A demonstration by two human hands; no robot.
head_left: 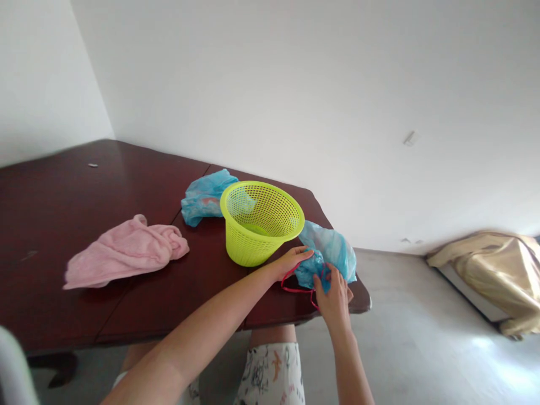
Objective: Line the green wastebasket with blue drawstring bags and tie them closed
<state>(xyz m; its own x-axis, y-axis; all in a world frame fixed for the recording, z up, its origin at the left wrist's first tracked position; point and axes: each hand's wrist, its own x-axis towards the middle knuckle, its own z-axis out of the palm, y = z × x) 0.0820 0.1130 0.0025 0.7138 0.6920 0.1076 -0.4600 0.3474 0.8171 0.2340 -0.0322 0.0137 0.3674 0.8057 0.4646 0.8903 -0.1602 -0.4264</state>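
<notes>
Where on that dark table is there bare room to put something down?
The far left of the dark wooden table, behind the pink towel, is bare, as is the near strip in front of the towel. It is crowded at the right end: yellow-green plastic basket, two blue plastic bags, and both hands.
</notes>
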